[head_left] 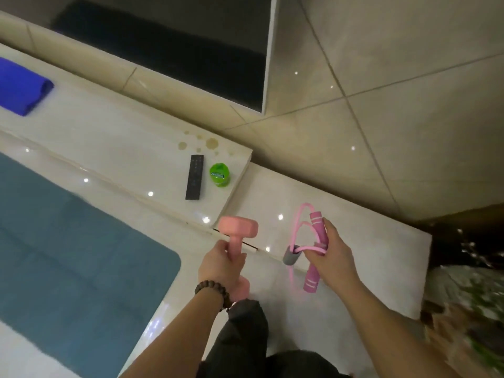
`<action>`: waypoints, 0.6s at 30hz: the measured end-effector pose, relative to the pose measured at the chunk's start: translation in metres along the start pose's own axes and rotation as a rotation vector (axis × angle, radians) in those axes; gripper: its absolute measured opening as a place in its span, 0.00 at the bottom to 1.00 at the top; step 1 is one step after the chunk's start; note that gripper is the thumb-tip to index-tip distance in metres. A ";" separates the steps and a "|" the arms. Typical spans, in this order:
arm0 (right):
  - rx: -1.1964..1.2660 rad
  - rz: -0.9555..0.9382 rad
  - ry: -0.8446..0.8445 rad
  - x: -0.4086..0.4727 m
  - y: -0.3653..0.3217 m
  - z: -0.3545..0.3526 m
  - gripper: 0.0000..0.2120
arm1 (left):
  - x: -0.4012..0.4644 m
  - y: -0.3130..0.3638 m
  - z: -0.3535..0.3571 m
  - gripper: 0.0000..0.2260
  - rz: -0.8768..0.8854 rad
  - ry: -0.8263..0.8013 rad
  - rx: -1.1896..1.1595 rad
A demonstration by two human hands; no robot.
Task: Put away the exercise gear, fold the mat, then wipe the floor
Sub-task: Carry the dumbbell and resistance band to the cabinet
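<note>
My left hand (219, 264) grips the shaft of a pink dumbbell (239, 226), held upright near the middle of the view. My right hand (331, 255) holds a pink skipping rope by its two handles (316, 222), with the thin pink cord looped and a small grey weight (290, 256) hanging from it. Both hands hover over the low pale ledge (354, 222). A teal exercise mat (68, 255) lies flat on the floor at the left. A blue cloth (21, 87) sits at the far left on the white stand.
On the white TV stand (122, 148) lie a black remote (194, 177) and a green round container (220, 174), beside brownish stains (199, 143). A dark TV screen (177, 42) hangs above. A patterned rug (469, 309) lies at right. My dark trouser leg (245, 336) shows below.
</note>
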State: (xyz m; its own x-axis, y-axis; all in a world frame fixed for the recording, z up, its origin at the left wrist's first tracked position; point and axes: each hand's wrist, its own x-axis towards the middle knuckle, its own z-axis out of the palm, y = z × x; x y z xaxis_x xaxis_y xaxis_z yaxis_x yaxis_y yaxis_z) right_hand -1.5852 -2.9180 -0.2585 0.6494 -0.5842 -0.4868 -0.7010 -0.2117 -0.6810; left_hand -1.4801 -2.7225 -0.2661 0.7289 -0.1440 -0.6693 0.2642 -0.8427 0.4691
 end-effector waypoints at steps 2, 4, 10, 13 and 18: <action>-0.033 -0.013 -0.042 0.035 0.008 0.009 0.33 | 0.039 -0.002 0.014 0.08 -0.032 -0.014 -0.019; -0.082 -0.040 -0.081 0.075 0.022 0.020 0.35 | 0.079 -0.006 0.037 0.07 -0.058 -0.023 -0.032; -0.186 -0.088 -0.181 0.194 0.071 0.065 0.35 | 0.174 -0.018 0.133 0.07 -0.212 0.034 -0.249; -0.221 -0.148 -0.228 0.240 0.091 0.082 0.34 | 0.210 -0.019 0.174 0.06 -0.295 0.121 -0.364; -0.235 -0.238 -0.390 0.296 0.089 0.108 0.32 | 0.248 -0.014 0.207 0.05 -0.387 0.275 -0.543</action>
State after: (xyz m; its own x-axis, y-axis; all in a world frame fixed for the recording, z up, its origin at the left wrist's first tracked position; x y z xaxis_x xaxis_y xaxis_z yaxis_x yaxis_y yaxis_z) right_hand -1.4236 -3.0248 -0.5224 0.8292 -0.1719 -0.5319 -0.5387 -0.4997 -0.6784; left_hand -1.4336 -2.8536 -0.5582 0.6330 0.3089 -0.7099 0.7604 -0.4200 0.4953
